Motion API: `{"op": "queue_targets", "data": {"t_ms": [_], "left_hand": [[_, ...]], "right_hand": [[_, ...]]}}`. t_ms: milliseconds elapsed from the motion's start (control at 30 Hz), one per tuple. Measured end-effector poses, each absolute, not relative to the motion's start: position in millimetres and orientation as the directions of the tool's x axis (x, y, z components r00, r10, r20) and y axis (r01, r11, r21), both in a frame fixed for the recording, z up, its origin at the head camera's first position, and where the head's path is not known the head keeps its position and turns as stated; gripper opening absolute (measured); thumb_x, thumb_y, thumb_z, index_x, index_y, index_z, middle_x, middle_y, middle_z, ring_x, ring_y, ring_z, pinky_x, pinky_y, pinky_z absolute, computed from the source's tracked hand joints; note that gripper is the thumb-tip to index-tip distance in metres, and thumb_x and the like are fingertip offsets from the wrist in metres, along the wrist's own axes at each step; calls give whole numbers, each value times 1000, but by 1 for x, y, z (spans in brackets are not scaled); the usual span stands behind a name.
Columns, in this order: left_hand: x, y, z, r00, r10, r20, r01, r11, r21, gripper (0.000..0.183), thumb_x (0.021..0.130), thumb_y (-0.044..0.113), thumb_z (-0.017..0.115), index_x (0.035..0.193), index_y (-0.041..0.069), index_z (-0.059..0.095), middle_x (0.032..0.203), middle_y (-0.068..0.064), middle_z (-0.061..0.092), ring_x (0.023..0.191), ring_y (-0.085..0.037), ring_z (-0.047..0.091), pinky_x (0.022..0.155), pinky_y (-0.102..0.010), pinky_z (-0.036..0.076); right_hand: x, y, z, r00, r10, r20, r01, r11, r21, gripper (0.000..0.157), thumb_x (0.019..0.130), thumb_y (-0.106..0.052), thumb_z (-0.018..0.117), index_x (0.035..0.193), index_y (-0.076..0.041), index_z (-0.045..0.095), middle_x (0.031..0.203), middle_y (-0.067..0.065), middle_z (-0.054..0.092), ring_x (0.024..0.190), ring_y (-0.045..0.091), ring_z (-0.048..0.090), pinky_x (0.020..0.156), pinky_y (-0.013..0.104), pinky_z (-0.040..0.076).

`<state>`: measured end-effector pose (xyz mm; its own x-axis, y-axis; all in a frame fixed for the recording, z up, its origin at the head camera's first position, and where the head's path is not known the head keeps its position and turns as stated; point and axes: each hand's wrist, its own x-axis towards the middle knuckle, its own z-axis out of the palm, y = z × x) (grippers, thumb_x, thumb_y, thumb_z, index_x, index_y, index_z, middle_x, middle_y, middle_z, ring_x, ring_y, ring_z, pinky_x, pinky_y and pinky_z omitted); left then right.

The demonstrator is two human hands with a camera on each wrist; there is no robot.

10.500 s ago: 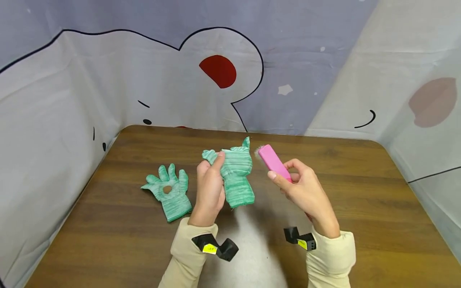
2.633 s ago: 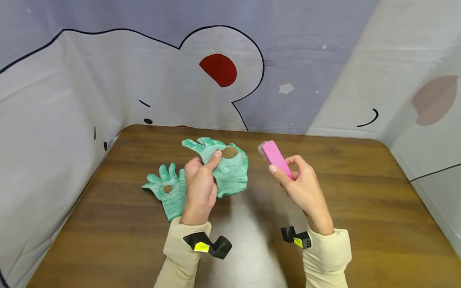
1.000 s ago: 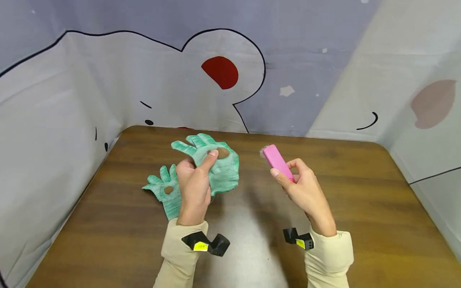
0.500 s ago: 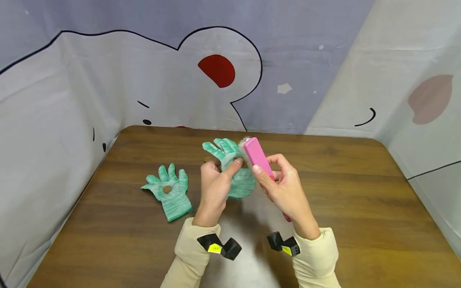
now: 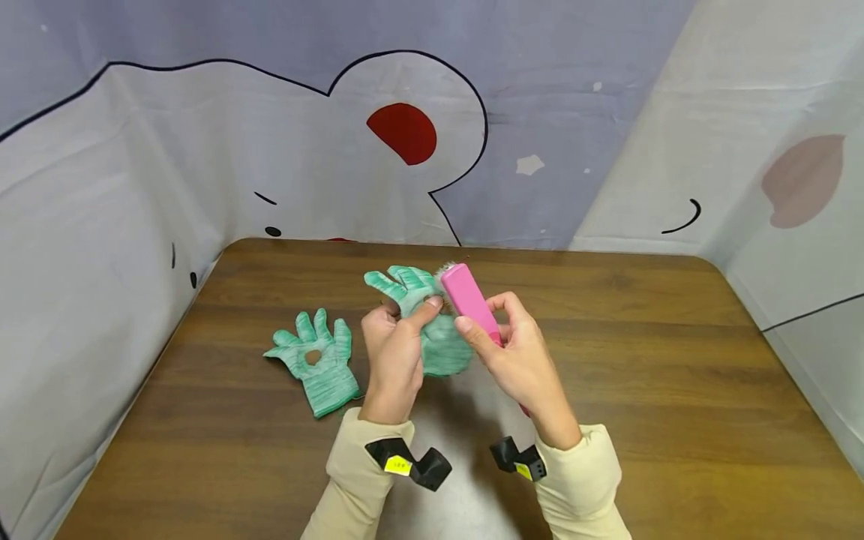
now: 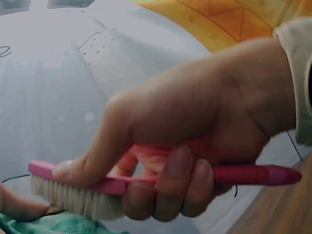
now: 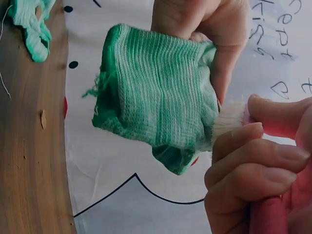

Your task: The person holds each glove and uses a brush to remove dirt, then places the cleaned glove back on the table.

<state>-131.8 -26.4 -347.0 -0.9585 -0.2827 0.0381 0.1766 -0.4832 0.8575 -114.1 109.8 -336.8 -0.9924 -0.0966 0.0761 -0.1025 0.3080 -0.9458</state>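
The left hand (image 5: pixel 394 360) pinches a green knit glove (image 5: pixel 447 351) above the desk (image 5: pixel 675 375), seemingly to steady it, as the right hand (image 5: pixel 521 364) grips a pink brush (image 5: pixel 467 298), bristles (image 6: pixel 80 197) turned toward it; a matching glove (image 5: pixel 327 382) lies nearby.

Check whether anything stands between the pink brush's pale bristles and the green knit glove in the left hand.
Nothing visible does: the bristles appear to touch the glove, though the left thumb lies close beside them.

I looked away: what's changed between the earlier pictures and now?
The right hand moved the pink white-bristled brush leftward, against the green knitted glove that the left hand has turned over. Both stay held; the second green knitted glove stayed on the brown wooden table.
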Motion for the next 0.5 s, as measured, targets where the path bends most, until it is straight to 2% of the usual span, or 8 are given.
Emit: {"op": "queue_targets", "data": {"t_ms": [167,500], "left_hand": [[-133,-29,-346,-947,-321,-10,161,-502,850,18,75,-4,70,88,-13,62,79,-11,63,75,-18,61,70,-30,52],[-138,-31,-351,-931,-354,-88,119,-523,844,19,75,-4,70,91,-11,63,83,-12,64,77,-19,61,71,-30,51]], "right_hand": [[-116,114,-338,-993,-105,61,-100,418,-903,39,82,-37,67,100,-10,46,49,2,43,43,11,35,39,25,29],[-123,144,-338,-974,-204,-101,-20,521,-853,41,81,-40,68,97,-9,46,61,3,46,54,15,39,48,27,33]]}}
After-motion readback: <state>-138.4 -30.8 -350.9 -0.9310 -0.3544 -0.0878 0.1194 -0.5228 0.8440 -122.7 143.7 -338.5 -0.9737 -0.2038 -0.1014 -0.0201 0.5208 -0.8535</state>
